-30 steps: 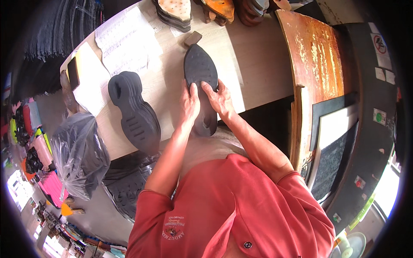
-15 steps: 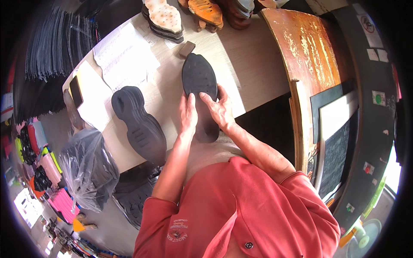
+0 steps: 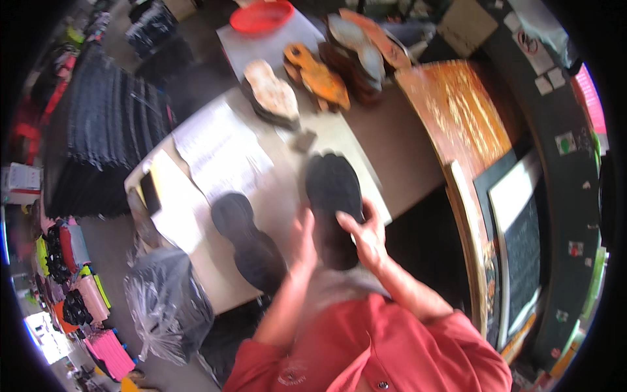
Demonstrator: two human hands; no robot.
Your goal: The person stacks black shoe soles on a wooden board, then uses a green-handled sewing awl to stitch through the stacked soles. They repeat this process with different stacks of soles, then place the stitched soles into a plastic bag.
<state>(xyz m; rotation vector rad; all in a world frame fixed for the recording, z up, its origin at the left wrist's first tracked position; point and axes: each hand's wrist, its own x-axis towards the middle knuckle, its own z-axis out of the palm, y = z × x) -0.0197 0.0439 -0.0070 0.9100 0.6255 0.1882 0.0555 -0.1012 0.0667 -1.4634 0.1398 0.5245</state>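
Observation:
Between my two hands is a black shoe-sole-shaped stack (image 3: 333,183), its rounded end away from me and its lower end near my shirt. My right hand (image 3: 368,238) grips its right edge, with the thumb on top and the fingers hidden around the side. Along its left edge, my left hand (image 3: 304,242) presses with fingers extended, blurred by motion. To the left, another stack of black soles (image 3: 251,245) lies on the pale table (image 3: 238,295). A small brown block (image 3: 304,140) sits just beyond the held stack.
Paper sheets (image 3: 222,153) and a dark phone (image 3: 150,194) lie left. Sole-shaped pieces in white (image 3: 271,90) and orange (image 3: 317,77) are at the back, near a red basin (image 3: 261,16). A worn brown board (image 3: 450,104) stands right; a filled plastic bag (image 3: 166,300) is lower left.
The view has shifted, so the table and its things appear lower and further right. The stack remains between my hands; my left thumb no longer shows clearly beside it.

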